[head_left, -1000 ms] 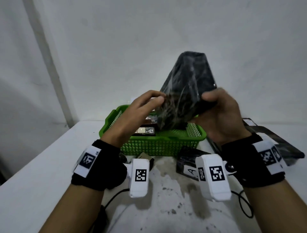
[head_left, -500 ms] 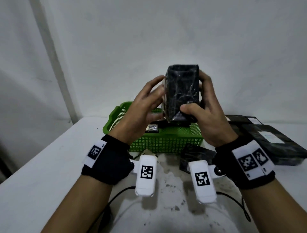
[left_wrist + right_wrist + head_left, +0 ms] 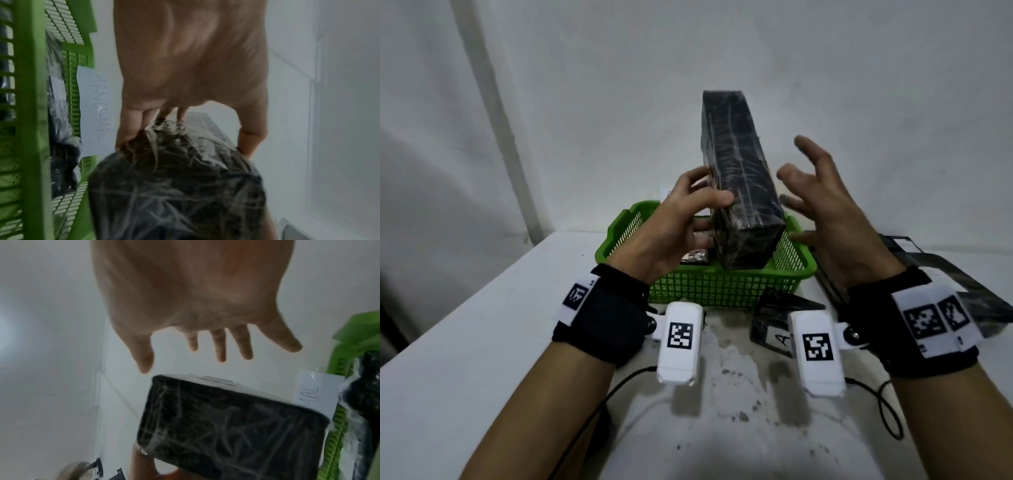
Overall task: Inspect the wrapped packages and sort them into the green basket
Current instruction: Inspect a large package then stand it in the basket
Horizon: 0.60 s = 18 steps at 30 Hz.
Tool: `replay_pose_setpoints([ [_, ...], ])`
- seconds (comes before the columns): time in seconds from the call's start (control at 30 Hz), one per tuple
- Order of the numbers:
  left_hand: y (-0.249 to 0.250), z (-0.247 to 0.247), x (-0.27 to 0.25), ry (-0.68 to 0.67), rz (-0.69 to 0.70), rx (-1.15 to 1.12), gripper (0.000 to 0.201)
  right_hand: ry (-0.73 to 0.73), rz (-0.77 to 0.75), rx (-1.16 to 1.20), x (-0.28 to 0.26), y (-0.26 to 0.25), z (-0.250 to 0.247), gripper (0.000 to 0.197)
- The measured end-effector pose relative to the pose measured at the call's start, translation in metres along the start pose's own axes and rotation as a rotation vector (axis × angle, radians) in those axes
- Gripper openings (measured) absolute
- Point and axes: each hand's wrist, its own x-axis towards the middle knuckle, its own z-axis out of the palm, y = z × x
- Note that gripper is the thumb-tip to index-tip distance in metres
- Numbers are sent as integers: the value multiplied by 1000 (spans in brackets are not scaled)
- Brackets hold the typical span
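A long black package wrapped in clear film stands tilted in the air above the green basket. My left hand grips its lower left side, thumb on the near face and fingers behind; the left wrist view shows the fingers curled on the wrapped package. My right hand hovers just right of the package with fingers spread, holding nothing. In the right wrist view that open hand is apart from the package.
The basket holds other dark wrapped packages and carries a white handwritten label on its far wall. A small black package marked A lies in front of it. Flat black packages lie to the right. Cables run over the stained white table.
My right hand has let go of the package and opened beside it. The left hand alone holds it now, and the package has tipped with its long side toward me.
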Motion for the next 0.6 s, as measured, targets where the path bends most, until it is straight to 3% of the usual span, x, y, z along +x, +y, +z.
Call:
replay_pose_setpoints([
  [0.07, -2, 1, 0, -36, 67, 15, 95, -32, 109, 10, 1, 5, 2, 84],
  [0.13, -5, 1, 0, -81, 108, 60, 95, -98, 172, 43, 2, 9, 6, 83],
  [0.23, -11, 2, -1, -130, 105, 82, 96, -68, 145, 101, 4, 12, 8, 65],
  [0.37, -10, 6, 0, -132, 66, 122, 87, 11, 101, 110, 4, 17, 9, 74],
  [0.5, 0, 0, -2, -50, 69, 254, 71, -85, 73, 112, 4, 19, 6, 99],
  [0.6, 2, -5, -4, -26, 143, 289, 76, -173, 51, 92, 2, 13, 5, 86],
])
